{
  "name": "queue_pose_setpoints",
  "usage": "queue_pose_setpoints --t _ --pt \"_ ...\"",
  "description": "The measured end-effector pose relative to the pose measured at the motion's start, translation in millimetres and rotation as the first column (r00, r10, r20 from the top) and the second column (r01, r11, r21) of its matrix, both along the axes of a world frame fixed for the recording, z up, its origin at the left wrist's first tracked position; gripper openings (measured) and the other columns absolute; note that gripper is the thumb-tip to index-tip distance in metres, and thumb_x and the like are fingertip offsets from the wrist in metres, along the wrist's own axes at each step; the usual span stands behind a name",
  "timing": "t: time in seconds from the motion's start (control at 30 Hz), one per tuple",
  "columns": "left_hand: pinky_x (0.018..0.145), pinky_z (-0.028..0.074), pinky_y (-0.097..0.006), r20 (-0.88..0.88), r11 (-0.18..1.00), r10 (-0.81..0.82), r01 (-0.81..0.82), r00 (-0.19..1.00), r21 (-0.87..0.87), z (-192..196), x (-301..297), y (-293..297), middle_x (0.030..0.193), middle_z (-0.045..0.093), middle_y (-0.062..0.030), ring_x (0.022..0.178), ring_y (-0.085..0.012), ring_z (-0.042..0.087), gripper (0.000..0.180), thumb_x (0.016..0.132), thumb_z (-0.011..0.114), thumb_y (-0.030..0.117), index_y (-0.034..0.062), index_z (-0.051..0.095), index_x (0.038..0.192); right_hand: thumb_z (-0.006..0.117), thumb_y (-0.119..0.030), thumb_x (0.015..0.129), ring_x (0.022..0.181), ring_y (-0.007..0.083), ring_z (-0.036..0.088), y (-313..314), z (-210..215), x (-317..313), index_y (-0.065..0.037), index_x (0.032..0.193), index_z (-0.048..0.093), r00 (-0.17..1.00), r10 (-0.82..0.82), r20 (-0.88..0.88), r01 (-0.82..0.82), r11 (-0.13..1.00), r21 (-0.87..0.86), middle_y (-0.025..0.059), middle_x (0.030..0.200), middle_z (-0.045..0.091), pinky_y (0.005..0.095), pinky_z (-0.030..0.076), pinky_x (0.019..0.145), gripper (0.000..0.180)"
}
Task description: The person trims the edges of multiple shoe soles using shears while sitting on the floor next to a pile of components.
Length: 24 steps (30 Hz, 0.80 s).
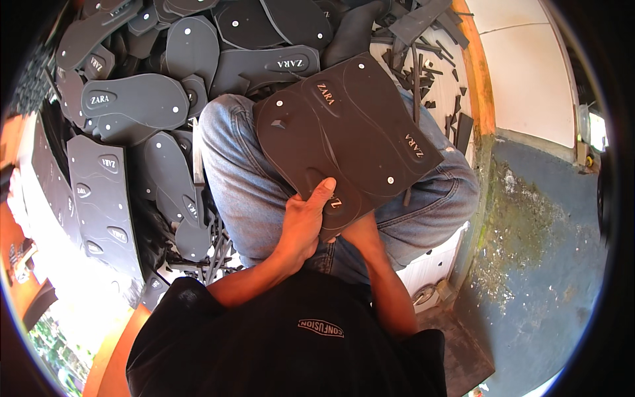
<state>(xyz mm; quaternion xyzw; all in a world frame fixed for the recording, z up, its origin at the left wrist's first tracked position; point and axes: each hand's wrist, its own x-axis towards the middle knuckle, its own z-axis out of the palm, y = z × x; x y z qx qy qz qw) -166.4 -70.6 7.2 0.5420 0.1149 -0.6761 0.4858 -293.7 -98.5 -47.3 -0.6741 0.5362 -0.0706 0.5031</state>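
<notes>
A dark foam sheet [357,129] with sandal-sole outlines pressed into it lies tilted across my lap, over my blue jeans [241,169]. My left hand [305,221] grips its near edge, thumb on top of the sheet. My right hand [360,231] holds the same edge from underneath, mostly hidden by the sheet. Small white dots and pale marks show on the sheet's top face.
A heap of cut-out dark sandal soles [135,99] lies to my left and ahead. More uncut sheets [99,198] stand at the far left. Foam offcut strips [430,59] lie at the upper right by an orange ledge [479,86]. A stained grey floor [542,251] is on the right.
</notes>
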Motion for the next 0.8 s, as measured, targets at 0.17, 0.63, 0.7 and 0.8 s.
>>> queue_pose_setpoints --t 0.17,0.63,0.7,0.8 --pt "0.032 0.036 -0.026 -0.012 0.998 0.066 -0.066 0.998 0.007 4.5 -0.9 -3.3 0.066 0.056 -0.0056 0.044 -0.0125 0.051 0.027 0.090 0.061 0.029 0.0029 0.053 0.089 0.064 -0.024 0.080 0.101 0.0324 0.060 2.8 -1.8 10.8 -0.006 0.107 0.061 0.989 -0.100 0.106 0.098 0.995 0.024 0.0155 0.105 0.063 0.0407 0.046 0.084 0.033" --pt "0.031 0.037 -0.025 -0.010 0.998 0.059 -0.059 0.998 0.014 3.5 -0.3 -3.1 0.064 0.056 -0.0068 0.042 -0.0137 0.051 0.032 0.090 0.061 0.031 0.0009 0.053 0.088 0.063 -0.029 0.081 0.089 0.0297 0.061 2.1 -40.0 30.3 -0.004 0.102 0.062 0.882 -0.326 0.342 0.332 0.942 0.041 0.0125 0.089 0.065 0.0391 0.047 0.078 0.033" --pt "0.031 0.038 -0.025 -0.007 0.998 0.054 -0.054 0.999 0.017 3.3 0.0 -2.9 0.064 0.056 -0.0069 0.042 -0.0138 0.051 0.033 0.089 0.061 0.033 0.0008 0.053 0.088 0.063 -0.030 0.081 0.088 0.0292 0.061 -4.9 -38.5 34.7 -0.004 0.102 0.062 0.890 -0.321 0.323 0.324 0.945 0.045 0.0124 0.088 0.065 0.0386 0.047 0.077 0.033" --pt "0.033 0.039 -0.025 -0.008 1.000 -0.007 0.007 1.000 0.001 -1.7 2.1 0.7 0.067 0.058 -0.0046 0.045 -0.0137 0.054 0.040 0.086 0.062 0.042 0.0040 0.053 0.093 0.063 -0.031 0.081 0.086 0.0284 0.061 -16.5 -35.8 41.5 -0.003 0.101 0.062 0.903 -0.310 0.298 0.308 0.950 0.054 0.0121 0.086 0.064 0.0378 0.047 0.076 0.033"
